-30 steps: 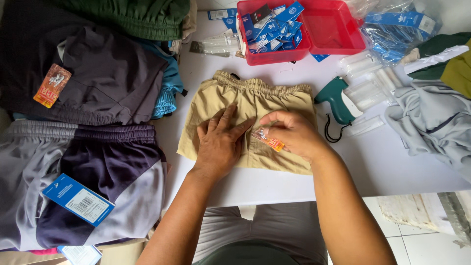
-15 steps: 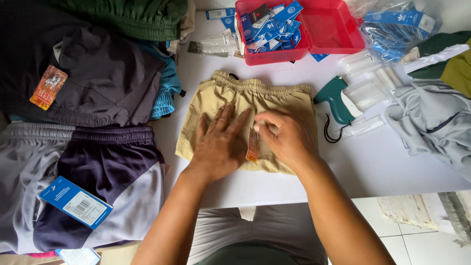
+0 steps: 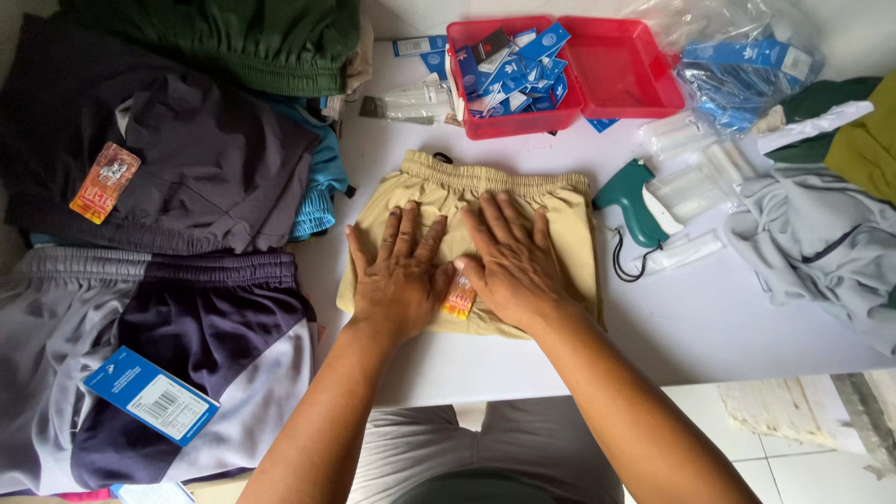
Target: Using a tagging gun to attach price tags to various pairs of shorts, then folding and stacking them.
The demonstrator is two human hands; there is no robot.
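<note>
Folded beige shorts with an elastic waistband lie on the white table in front of me. My left hand lies flat on the left half of them, fingers spread. My right hand lies flat on the right half, fingers pointing away from me. A small orange and yellow tag shows between the two hands, on the shorts. Neither hand grips anything.
A teal tagging gun lies right of the shorts. An open red box with several blue tags stands behind. Folded dark and grey shorts are stacked at left, one with a blue tag. Grey clothing lies at right.
My right hand has let go of the orange tag and spread flat on the shorts. The tag now lies between both palms. My left hand stays pressed on the fabric.
</note>
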